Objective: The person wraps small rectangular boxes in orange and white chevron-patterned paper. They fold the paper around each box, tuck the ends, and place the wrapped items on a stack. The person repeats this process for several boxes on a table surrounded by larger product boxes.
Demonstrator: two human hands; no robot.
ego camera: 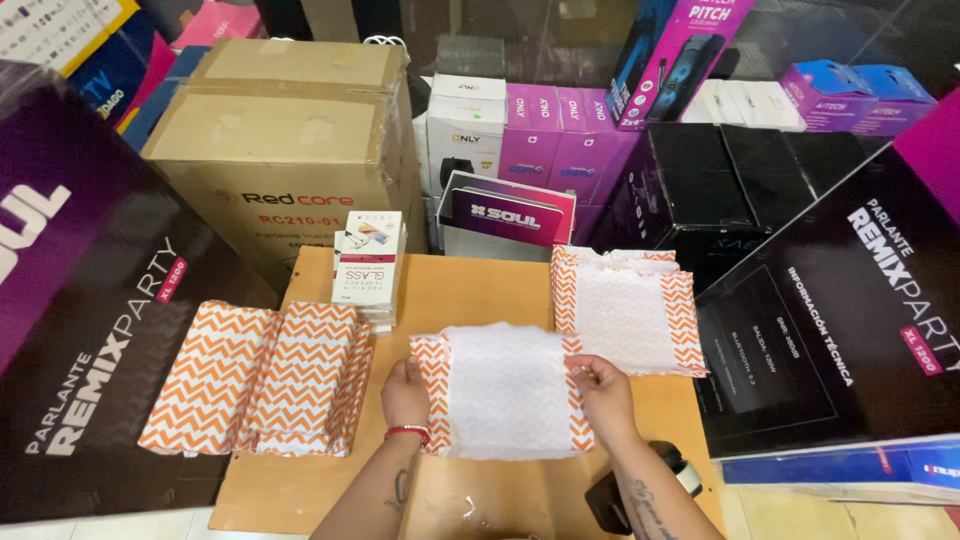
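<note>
A flat white paper bag with orange zigzag side bands [503, 388] lies on the light wooden board [470, 290] in front of me. My left hand [405, 392] grips its left edge; a red band circles that wrist. My right hand [600, 392] grips its right edge. Behind it at the right sits a stack of the same white-and-orange bags [625, 305]. To the left lies a pile of folded orange zigzag bags [262, 378]. A short stack of slim white boxes [367, 265] stands upright at the back of the board.
Large dark speaker cartons flank the board at left [90, 330] and right [850, 310]. A brown cardboard carton [285, 140] stands behind, with small white and purple boxes [520, 130] beside it. A black device [625, 490] lies by my right forearm.
</note>
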